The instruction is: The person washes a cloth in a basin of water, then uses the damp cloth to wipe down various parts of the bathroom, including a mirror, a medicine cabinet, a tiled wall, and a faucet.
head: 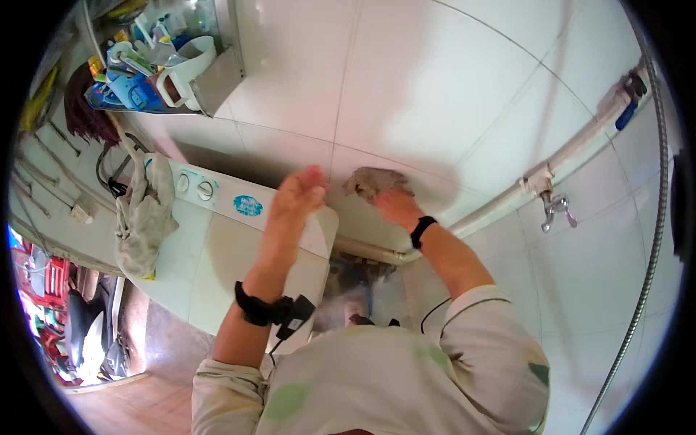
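Observation:
My right hand presses a crumpled grey-brown cloth against the white tiled wall. My left hand is raised over the back edge of a white washing machine, left of the cloth and apart from it. Its fingers are bent and blurred, and nothing shows in them. A black strap is on each wrist. The machine's control panel has two round knobs. Another light cloth lies draped over the machine's left end.
A metal shelf with a white pitcher and toiletries hangs at upper left. A pipe with a metal tap runs along the wall at right. A flexible metal hose hangs at far right. A motorcycle stands beyond the doorway.

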The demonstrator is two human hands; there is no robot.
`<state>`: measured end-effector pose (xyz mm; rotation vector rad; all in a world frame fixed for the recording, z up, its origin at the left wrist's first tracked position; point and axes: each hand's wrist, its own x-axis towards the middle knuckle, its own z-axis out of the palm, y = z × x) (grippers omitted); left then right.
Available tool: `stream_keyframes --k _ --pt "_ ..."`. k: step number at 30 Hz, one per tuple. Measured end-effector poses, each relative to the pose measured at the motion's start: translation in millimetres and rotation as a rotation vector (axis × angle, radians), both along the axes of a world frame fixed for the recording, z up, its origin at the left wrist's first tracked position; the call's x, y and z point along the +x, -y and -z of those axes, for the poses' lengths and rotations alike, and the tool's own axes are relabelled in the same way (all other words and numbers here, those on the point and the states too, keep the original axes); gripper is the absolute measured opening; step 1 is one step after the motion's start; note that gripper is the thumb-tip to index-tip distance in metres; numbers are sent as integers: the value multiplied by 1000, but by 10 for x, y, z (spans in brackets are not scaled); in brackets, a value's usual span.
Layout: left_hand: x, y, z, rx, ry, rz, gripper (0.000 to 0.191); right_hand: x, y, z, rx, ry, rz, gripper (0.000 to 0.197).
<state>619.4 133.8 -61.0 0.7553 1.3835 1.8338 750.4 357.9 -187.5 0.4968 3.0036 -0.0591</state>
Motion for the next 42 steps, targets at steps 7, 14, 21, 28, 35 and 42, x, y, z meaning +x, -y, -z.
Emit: stream_keyframes --k 7,14,21,28,35,42 --pt "28 109 -240 1 -8 -62 32 245 -411 -1727 697 -968 271 61" --pt "276 -101 -227 -60 -73 53 31 94 -454 -1384 708 -1019 159 45" --pt "304 54 -188 -87 -89 24 30 543 -284 433 78 -374 -14 40" --pt "258 236 -257 -47 -46 -91 29 -692 -65 -1126 544 -984 -239 28" --pt "198 227 14 -13 60 -101 28 -1107 -18 -585 551 -618 -532 19" --pt "199 344 148 -46 80 -103 28 780 -523 1275 383 244 -304 21"
